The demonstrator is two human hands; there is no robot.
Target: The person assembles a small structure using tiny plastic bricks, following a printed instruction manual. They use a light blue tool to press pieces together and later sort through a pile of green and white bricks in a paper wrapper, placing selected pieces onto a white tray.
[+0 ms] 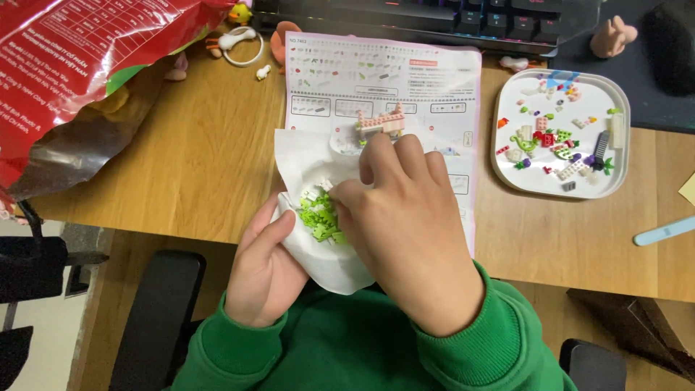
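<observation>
My left hand (264, 271) cups a white tissue (308, 163) from below at the table's near edge. A heap of small light-green bricks (321, 217) lies in the tissue. My right hand (405, 217) reaches over it, fingertips bent down into the pile; what the fingers pinch is hidden. Just beyond the hands a small pink brick build (384, 122) stands on a printed instruction sheet (384, 80). Both sleeves are green.
A white rounded tray (615, 174) with several mixed small bricks sits at the right. A red snack bag (72, 65) fills the upper left. A keyboard (434, 18) lies at the back, small figurines (612, 36) near it. A pale blue stick (662, 232) rests at the right edge.
</observation>
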